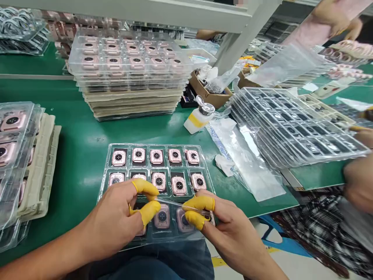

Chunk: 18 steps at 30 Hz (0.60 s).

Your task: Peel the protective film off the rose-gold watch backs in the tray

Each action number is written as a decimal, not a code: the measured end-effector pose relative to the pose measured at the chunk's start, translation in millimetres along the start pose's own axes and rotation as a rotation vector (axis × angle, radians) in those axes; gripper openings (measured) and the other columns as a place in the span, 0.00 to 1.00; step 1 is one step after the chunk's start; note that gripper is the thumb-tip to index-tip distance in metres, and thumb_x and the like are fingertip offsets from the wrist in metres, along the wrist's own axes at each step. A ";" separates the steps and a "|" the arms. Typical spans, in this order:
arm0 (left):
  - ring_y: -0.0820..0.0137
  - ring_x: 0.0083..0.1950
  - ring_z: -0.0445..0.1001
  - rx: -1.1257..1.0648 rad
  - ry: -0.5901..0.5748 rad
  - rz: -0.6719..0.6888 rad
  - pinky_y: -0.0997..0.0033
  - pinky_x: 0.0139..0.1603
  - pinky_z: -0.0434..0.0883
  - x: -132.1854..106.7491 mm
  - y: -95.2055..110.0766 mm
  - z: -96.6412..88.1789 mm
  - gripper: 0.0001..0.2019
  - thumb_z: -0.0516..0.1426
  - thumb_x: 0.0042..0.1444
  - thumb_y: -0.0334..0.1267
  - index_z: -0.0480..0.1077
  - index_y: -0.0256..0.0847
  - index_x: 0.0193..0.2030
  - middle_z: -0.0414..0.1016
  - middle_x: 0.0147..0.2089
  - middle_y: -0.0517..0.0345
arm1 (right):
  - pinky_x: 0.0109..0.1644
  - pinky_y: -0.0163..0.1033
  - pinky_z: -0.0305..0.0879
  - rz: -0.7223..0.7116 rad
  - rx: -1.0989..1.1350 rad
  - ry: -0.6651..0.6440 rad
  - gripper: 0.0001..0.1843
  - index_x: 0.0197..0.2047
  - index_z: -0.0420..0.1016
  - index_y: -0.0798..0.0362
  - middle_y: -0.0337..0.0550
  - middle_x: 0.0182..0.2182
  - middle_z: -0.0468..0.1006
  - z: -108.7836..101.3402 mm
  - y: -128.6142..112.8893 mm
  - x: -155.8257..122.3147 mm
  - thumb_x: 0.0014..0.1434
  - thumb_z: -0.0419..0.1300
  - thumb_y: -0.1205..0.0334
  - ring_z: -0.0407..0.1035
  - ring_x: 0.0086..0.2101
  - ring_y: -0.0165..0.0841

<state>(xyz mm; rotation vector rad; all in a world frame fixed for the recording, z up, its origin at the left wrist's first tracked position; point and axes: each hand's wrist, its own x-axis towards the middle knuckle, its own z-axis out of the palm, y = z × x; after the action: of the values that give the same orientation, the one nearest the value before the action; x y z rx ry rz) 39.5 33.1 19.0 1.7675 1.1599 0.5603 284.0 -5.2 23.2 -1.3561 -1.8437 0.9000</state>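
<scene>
My left hand [119, 217] and my right hand [227, 225], with yellow finger cots on thumb and forefinger, pinch a clear plastic film [171, 203] stretched between them. It appears to hang over the near row of a clear plastic tray [102, 186]. In the tray's compartments lie pink watch cases, among them one watch case [159, 181] in the middle row, with round dark sensor backs facing up. My hands partly cover the near rows. The film's lower edge is hard to make out.
Behind stands a tall stack of filled trays [131, 74]; more trays [17, 163] are at left. A pump bottle [199, 116], plastic bags [247, 155] and a stack of dark-filled trays [294, 124] lie to the right. A co-worker's arm [359, 175] is at far right.
</scene>
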 end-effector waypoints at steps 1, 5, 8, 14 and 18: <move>0.75 0.25 0.67 0.079 0.043 0.091 0.76 0.23 0.66 0.0 2.7 -1.0 0.09 0.58 0.62 0.38 0.76 0.45 0.47 0.76 0.35 0.62 | 0.32 0.35 0.68 0.004 0.015 -0.003 0.10 0.31 0.76 0.50 0.37 0.26 0.76 -0.9 -0.7 -1.1 0.65 0.59 0.67 0.69 0.28 0.31; 0.64 0.46 0.75 0.248 0.022 0.356 0.63 0.43 0.74 5.3 18.3 -1.7 0.12 0.61 0.62 0.38 0.74 0.46 0.53 0.78 0.48 0.56 | 0.30 0.35 0.64 0.016 0.071 -0.034 0.14 0.29 0.75 0.51 0.37 0.24 0.73 -0.9 -2.4 -6.8 0.68 0.58 0.63 0.67 0.27 0.30; 0.66 0.40 0.74 0.249 -0.126 0.313 0.68 0.38 0.72 12.6 29.0 0.2 0.06 0.61 0.62 0.36 0.77 0.45 0.45 0.77 0.38 0.60 | 0.29 0.35 0.62 0.012 0.104 -0.040 0.17 0.29 0.76 0.52 0.38 0.24 0.72 -1.1 -2.0 -11.6 0.70 0.56 0.59 0.66 0.27 0.30; 0.76 0.25 0.67 0.043 -0.185 0.070 0.80 0.23 0.66 14.1 33.1 6.9 0.05 0.59 0.62 0.34 0.77 0.43 0.35 0.72 0.29 0.65 | 0.30 0.35 0.66 0.058 0.142 0.041 0.12 0.37 0.82 0.51 0.40 0.27 0.77 -7.4 4.0 -25.8 0.68 0.62 0.54 0.69 0.27 0.31; 0.75 0.27 0.70 -0.086 -0.152 0.000 0.79 0.24 0.69 10.9 32.5 11.1 0.03 0.61 0.59 0.36 0.77 0.44 0.37 0.74 0.30 0.64 | 0.29 0.35 0.67 0.083 0.122 0.149 0.10 0.33 0.80 0.50 0.40 0.27 0.78 -9.0 7.7 -32.8 0.65 0.64 0.56 0.70 0.26 0.32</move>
<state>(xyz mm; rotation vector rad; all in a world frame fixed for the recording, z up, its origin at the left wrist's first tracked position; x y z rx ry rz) 68.1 33.5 41.0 1.7063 1.0159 0.4603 303.2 -33.9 17.8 -1.3932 -1.6051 0.9121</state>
